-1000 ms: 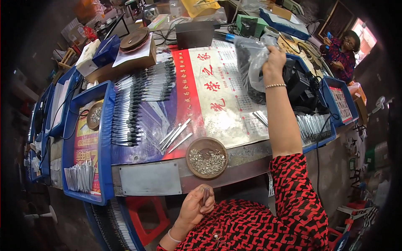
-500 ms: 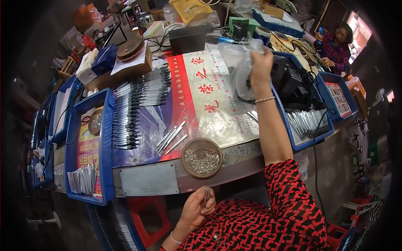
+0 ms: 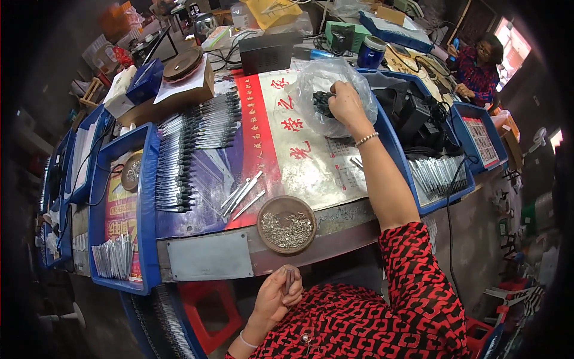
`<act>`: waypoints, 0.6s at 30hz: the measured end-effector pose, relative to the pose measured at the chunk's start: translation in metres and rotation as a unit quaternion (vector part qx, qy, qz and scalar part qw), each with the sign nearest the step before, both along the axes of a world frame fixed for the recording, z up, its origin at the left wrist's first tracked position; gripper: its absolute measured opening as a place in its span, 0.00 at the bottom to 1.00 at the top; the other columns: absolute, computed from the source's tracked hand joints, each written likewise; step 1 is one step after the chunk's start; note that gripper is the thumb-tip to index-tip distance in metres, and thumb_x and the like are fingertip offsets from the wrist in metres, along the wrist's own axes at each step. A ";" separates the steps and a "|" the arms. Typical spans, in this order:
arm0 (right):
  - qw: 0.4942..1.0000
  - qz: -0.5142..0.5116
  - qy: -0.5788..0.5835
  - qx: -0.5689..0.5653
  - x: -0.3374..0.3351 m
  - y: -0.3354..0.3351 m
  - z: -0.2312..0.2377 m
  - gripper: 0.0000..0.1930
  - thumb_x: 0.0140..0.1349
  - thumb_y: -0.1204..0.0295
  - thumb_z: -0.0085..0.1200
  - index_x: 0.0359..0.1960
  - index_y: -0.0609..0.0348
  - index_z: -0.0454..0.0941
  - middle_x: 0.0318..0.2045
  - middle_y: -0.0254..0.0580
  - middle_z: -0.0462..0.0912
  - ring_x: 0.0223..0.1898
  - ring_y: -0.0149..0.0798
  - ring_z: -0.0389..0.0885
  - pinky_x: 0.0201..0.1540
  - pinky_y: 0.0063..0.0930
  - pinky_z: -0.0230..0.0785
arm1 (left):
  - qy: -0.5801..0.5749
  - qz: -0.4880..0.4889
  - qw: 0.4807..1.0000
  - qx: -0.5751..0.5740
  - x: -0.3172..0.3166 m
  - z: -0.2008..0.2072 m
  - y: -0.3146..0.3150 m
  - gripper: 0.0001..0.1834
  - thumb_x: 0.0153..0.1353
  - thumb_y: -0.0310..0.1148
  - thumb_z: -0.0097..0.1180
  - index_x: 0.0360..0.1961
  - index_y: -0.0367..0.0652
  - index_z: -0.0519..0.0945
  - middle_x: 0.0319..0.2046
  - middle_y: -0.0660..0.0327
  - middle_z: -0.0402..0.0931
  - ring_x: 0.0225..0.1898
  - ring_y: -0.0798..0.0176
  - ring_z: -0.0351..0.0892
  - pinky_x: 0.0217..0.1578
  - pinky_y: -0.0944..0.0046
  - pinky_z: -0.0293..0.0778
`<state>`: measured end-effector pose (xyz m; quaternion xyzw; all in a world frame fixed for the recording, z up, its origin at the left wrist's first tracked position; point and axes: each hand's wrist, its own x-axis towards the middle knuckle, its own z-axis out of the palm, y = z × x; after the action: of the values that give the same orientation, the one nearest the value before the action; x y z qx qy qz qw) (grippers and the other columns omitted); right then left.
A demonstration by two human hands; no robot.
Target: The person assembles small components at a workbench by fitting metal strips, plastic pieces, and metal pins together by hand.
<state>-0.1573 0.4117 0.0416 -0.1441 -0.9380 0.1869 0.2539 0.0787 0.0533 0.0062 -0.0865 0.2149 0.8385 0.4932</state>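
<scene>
My right hand (image 3: 348,107) reaches into the mouth of a clear plastic bag (image 3: 314,75) on the far part of the table. Small dark parts (image 3: 323,103) lie in the bag beside my curled fingers, whose tips are hidden. Close to my body, my left hand (image 3: 278,299) is closed in a pinch around something narrow and dark that I cannot make out. Just beyond it, a round brown bowl (image 3: 261,234) at the table's edge holds many tiny metal pins. Several loose slim metal rods (image 3: 244,194) lie left of the bowl.
Rows of dark-tipped metal rods (image 3: 176,158) lie on the left. A blue tray (image 3: 152,239) with rods stands beside them; another blue tray (image 3: 388,149) on the right holds black adapters and rods. A black box (image 3: 269,54) stands behind. Another person (image 3: 481,72) sits far right.
My right hand has let go of the bag's raised edge and moved down and left into its opening. The bag now lies spread with dark parts showing. My left hand stays nearly still.
</scene>
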 end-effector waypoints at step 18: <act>0.976 -0.024 -0.149 0.156 -0.023 -0.006 -0.021 0.11 0.58 0.69 0.46 0.41 0.56 0.74 0.42 0.57 0.74 0.40 0.56 0.79 0.41 0.46 0.73 | 0.007 -0.041 0.999 -0.009 0.002 0.002 0.009 0.17 0.69 0.43 0.38 0.36 0.38 0.70 0.17 0.66 0.62 0.13 0.76 0.53 0.15 0.74 0.50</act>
<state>-0.1807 0.4055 0.0208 -0.1514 -0.9792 0.0087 0.1351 0.0812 0.0619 0.0078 -0.0760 0.2298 0.8162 0.5246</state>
